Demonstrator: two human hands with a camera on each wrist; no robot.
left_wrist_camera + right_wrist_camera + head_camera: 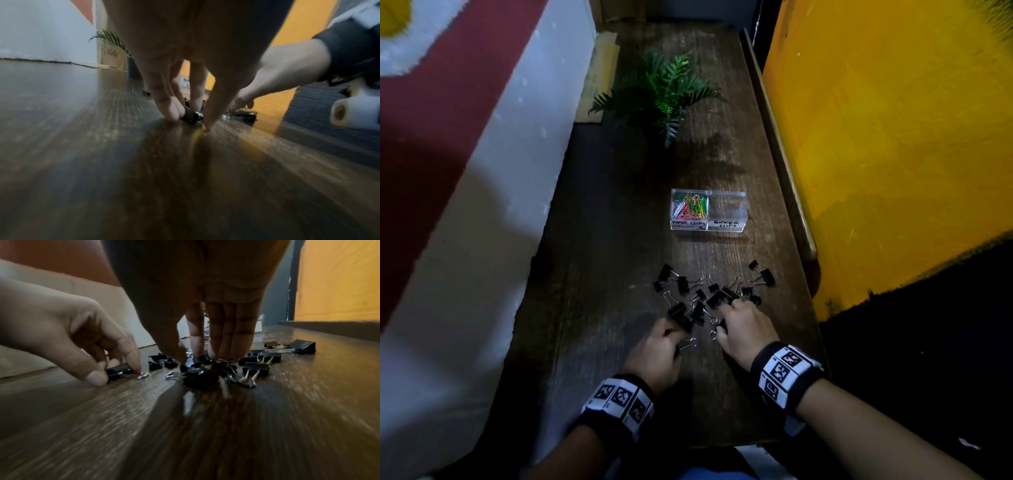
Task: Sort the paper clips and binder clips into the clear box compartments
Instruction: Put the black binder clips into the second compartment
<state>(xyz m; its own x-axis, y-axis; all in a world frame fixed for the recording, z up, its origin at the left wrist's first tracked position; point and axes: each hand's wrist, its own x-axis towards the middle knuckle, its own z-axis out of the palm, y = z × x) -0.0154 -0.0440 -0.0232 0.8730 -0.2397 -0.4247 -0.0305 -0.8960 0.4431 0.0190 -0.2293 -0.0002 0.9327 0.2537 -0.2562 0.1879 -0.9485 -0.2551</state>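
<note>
A clear two-part box stands mid-table. Its left compartment, labelled paper clips, holds coloured paper clips; the right one, labelled binder clips, looks empty. Black binder clips lie scattered in front of it. My left hand pinches one binder clip between thumb and forefinger against the table, also seen in the left wrist view. My right hand reaches down onto the pile, thumb and fingertips closing round a cluster of binder clips.
The dark wooden table is narrow, with a raised wooden edge and a yellow panel along its right side. A white and red wall runs along the left. A green potted plant stands at the far end.
</note>
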